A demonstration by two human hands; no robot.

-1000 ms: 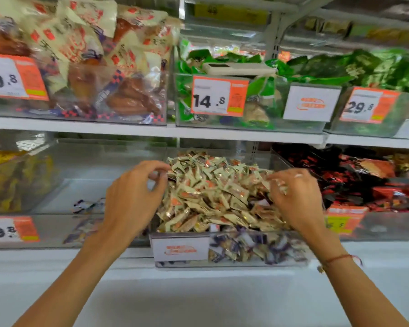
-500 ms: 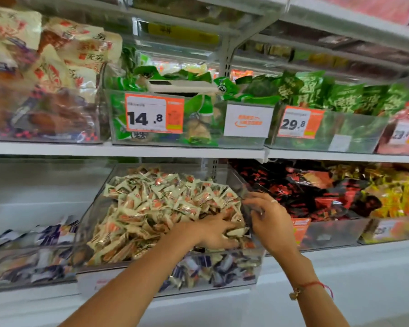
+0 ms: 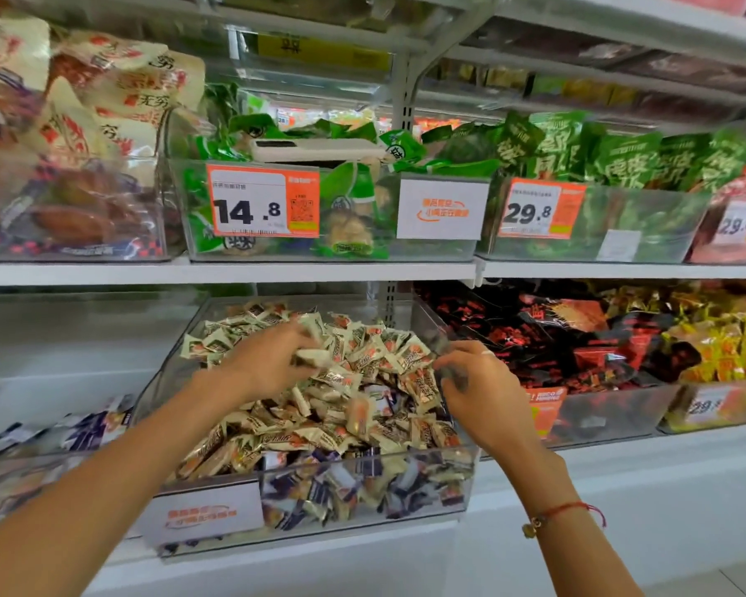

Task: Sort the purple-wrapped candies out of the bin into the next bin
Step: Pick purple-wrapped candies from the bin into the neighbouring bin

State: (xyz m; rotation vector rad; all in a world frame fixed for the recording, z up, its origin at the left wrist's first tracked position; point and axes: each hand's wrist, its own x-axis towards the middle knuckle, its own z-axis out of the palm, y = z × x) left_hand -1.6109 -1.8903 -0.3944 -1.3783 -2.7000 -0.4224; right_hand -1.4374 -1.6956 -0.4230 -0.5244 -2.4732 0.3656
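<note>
Head view: left hand (image 3: 268, 364) grips cream-wrapped candies (image 3: 319, 424) at 12 o'clock of the clear bin (image 3: 362, 510). Right hand (image 3: 479, 389), at the bin's 3 o'clock wall, pinches a blurred wrapper. Purple-wrapped candies (image 3: 319, 489) lie under the cream heap at 6 o'clock; more lie in the next bin (image 3: 39, 476) at 9 o'clock.

White shop shelves (image 3: 233, 272) carry clear tubs of green packets (image 3: 599, 157) and orange price tags (image 3: 262, 199).
</note>
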